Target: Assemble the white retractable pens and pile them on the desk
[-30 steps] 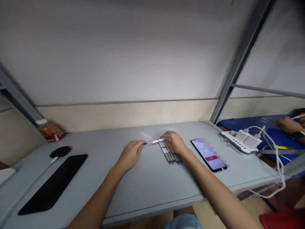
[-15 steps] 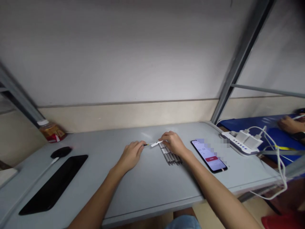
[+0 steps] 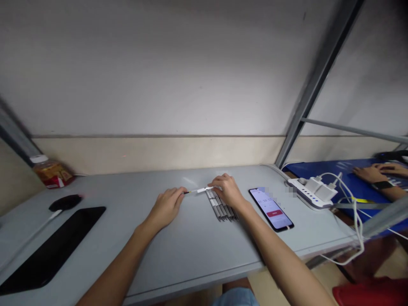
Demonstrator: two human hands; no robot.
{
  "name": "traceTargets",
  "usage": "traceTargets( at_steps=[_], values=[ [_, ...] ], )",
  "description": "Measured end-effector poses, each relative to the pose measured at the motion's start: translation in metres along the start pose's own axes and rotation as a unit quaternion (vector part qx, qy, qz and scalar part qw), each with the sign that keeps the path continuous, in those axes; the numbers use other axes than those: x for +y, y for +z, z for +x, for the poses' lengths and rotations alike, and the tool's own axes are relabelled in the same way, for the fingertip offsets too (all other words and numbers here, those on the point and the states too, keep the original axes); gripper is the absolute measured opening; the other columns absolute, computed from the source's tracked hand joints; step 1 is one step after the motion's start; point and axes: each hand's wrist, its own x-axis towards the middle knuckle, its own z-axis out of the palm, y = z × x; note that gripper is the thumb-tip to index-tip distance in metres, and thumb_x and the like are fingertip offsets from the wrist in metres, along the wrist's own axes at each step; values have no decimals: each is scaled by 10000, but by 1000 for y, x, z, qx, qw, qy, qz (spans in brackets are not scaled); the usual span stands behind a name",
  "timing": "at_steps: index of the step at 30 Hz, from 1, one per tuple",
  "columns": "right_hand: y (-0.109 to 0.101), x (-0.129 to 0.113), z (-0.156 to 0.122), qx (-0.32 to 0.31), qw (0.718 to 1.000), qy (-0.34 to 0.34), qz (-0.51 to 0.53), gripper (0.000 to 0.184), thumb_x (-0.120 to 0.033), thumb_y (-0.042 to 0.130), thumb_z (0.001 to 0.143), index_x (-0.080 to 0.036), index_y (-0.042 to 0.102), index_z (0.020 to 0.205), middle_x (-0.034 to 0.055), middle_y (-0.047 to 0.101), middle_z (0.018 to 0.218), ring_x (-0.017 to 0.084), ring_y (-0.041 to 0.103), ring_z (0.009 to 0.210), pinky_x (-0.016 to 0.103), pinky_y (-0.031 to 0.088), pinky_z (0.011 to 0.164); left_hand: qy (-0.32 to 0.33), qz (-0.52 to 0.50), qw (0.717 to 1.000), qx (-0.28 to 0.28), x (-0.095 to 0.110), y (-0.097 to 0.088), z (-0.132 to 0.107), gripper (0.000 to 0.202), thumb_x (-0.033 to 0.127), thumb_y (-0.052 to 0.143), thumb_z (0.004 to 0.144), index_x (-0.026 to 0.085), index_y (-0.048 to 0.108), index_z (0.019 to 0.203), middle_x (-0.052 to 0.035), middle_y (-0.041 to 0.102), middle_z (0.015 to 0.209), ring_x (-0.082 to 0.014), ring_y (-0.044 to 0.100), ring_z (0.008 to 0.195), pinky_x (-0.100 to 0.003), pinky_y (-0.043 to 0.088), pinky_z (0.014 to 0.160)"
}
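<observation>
My left hand [image 3: 168, 206] is closed, its thumb and fingertips pinching a thin pen refill [image 3: 188, 192] with a dark end and a yellowish part. Across from it, my right hand [image 3: 227, 190] is closed on a white pen barrel [image 3: 201, 190], held just above the desk. The refill points at the barrel's left end; whether its tip is inside is too small to tell. Under and beside my right hand, several grey and white pens [image 3: 220, 210] lie side by side in a row, their upper ends partly covered by the fingers.
A phone [image 3: 270, 209] with a lit timer lies right of the pens, near a power strip [image 3: 310, 193] with plugs and white cables. At left are a black tablet-like slab [image 3: 54, 250], a black mouse [image 3: 65, 202] and a jar [image 3: 52, 172]. Another person's hands [image 3: 371, 174] rest over a blue table.
The white barrel has turned from a slant to nearly in line with the refill. The view has swung slightly right, showing more of the other person's hands.
</observation>
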Motion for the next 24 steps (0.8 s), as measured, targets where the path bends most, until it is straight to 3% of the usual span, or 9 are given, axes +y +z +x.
traceTargets(
  at_steps=[12,17,24],
  values=[
    [10,5,0,24,999,-22,26,216,-153,595,880,-263,716,1022,54,686,1004,189,560,890,322,310,805,-25,49,998,-13,6,-6,-1,296,289,324,969,307,564,1142,-26,647,1015,-236,518,964,-373,363,812],
    [8,1,0,14,998,-22,51,219,-179,588,889,-266,708,1051,53,687,1004,186,578,890,313,324,799,-25,39,999,-5,7,-6,-1,288,282,329,966,292,576,1114,-34,648,973,-227,514,920,-374,363,818],
    [15,-9,0,-3,997,-23,73,233,-174,601,879,-264,690,1075,53,682,1013,187,584,910,323,326,817,-35,-1,999,-5,8,-1,-2,270,327,310,971,241,548,1064,-44,636,1071,-234,499,964,-403,362,840]
  ],
)
